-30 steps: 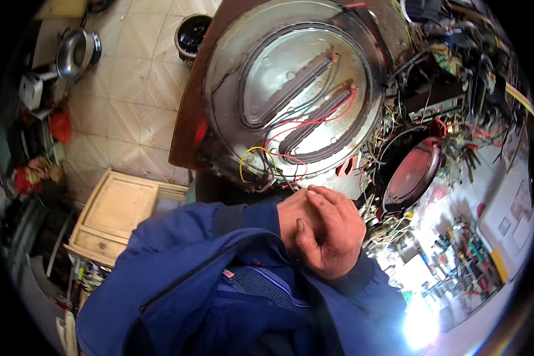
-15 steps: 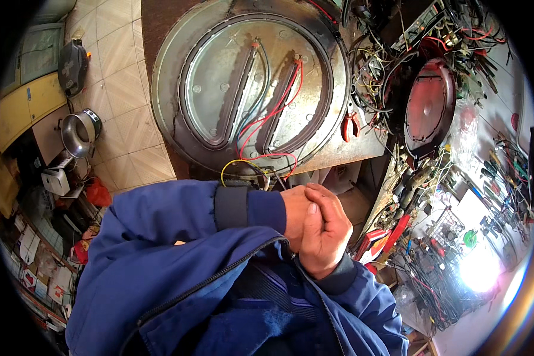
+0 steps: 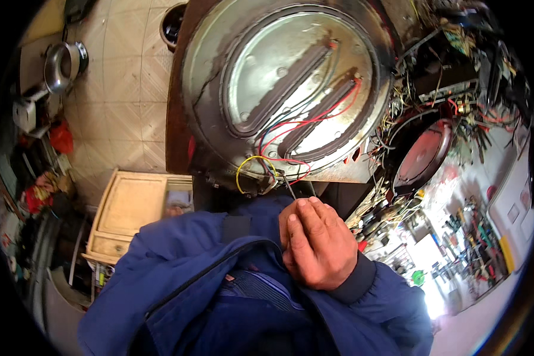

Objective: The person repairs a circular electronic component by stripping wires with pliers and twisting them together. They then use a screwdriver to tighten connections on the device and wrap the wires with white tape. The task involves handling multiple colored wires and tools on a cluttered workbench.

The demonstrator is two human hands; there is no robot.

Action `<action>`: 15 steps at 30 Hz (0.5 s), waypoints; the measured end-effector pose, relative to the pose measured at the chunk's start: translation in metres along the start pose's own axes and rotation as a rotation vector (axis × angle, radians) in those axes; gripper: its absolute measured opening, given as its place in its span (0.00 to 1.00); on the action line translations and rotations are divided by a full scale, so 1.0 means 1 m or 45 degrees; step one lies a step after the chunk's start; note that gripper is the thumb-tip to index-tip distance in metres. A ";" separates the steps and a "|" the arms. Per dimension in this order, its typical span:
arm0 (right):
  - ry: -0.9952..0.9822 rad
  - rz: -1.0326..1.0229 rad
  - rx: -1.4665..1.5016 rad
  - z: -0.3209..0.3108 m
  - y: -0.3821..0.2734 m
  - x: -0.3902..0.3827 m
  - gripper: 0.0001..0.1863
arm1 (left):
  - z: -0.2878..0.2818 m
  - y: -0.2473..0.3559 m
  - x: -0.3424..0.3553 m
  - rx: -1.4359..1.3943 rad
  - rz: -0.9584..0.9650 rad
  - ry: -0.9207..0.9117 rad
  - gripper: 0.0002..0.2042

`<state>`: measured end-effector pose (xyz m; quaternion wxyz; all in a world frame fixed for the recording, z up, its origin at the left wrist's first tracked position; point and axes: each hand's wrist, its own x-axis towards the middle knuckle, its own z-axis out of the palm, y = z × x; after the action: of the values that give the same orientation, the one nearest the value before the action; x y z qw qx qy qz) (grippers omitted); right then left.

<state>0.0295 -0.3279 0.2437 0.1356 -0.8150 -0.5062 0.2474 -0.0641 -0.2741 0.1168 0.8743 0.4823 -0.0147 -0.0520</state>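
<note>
Your right hand [image 3: 326,246] lies over your left hand [image 3: 285,222], the two pressed together just off the near edge of the worktop [image 3: 175,118]. The right fingers are curled and close together; most of the left hand is hidden beneath them. A thin metal rod [image 3: 289,187] comes out at the fingertips, but you cannot tell from here which hand grips it, or whether both do.

From the grip, the rod's long axis runs forward and a little to your left, its far end at the wire bundle [image 3: 272,173] on the near rim of the round metal pan base [image 3: 267,53]. Whether the tip touches the wires is too small to tell. The pan base fills the worktop straight ahead of your hands, between its left edge and the clutter on its right. Red wires [image 3: 302,122] run from that bundle across the pan base, and a yellow wire [image 3: 238,175] loops out to the left of it, under the near rim.

Off to your right, a dark-red round pan [image 3: 424,154] leans among tangled cables, well apart from both hands. A cream wooden cabinet [image 3: 130,213] stands beyond your left sleeve.
</note>
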 end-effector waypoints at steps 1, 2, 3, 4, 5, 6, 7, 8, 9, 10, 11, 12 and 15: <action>-0.057 -0.077 -0.046 -0.004 0.000 0.004 0.17 | 0.006 -0.007 -0.004 0.011 0.023 0.096 0.14; -0.136 -0.194 -0.126 -0.010 0.000 0.011 0.14 | 0.013 -0.013 -0.009 0.017 0.047 0.193 0.14; -0.156 -0.278 -0.189 -0.008 0.002 0.012 0.13 | 0.017 -0.021 -0.013 0.025 0.049 0.268 0.14; -0.173 -0.361 -0.250 -0.006 0.003 0.012 0.13 | 0.022 -0.030 -0.017 0.041 0.054 0.331 0.14; -0.207 -0.453 -0.322 -0.007 0.000 0.014 0.13 | 0.026 -0.033 -0.020 0.040 0.076 0.398 0.14; -0.255 -0.492 -0.351 -0.010 -0.003 0.019 0.10 | 0.032 -0.039 -0.021 0.056 0.094 0.462 0.14; -0.262 -0.541 -0.407 -0.008 -0.004 0.019 0.11 | 0.036 -0.045 -0.022 0.068 0.111 0.514 0.14; -0.305 -0.586 -0.419 -0.010 -0.003 0.019 0.11 | 0.041 -0.048 -0.020 0.083 0.134 0.567 0.14; -0.344 -0.623 -0.429 -0.012 -0.003 0.020 0.10 | 0.044 -0.052 -0.019 0.094 0.154 0.602 0.14; -0.359 -0.627 -0.424 -0.011 -0.002 0.020 0.11 | 0.045 -0.056 -0.017 0.114 0.178 0.625 0.14; -0.367 -0.643 -0.416 -0.012 -0.002 0.022 0.11 | 0.045 -0.055 -0.013 0.140 0.204 0.654 0.14; -0.371 -0.651 -0.406 -0.014 -0.002 0.023 0.11 | 0.044 -0.055 -0.011 0.165 0.235 0.667 0.14; -0.249 -0.514 -0.218 -0.010 0.004 0.016 0.13 | 0.037 -0.044 -0.002 0.259 0.313 0.620 0.14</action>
<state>0.0436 -0.3154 0.2463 0.0632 -0.6780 -0.6886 0.2493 -0.0728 -0.3285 0.0996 0.7989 0.5604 0.1323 0.1734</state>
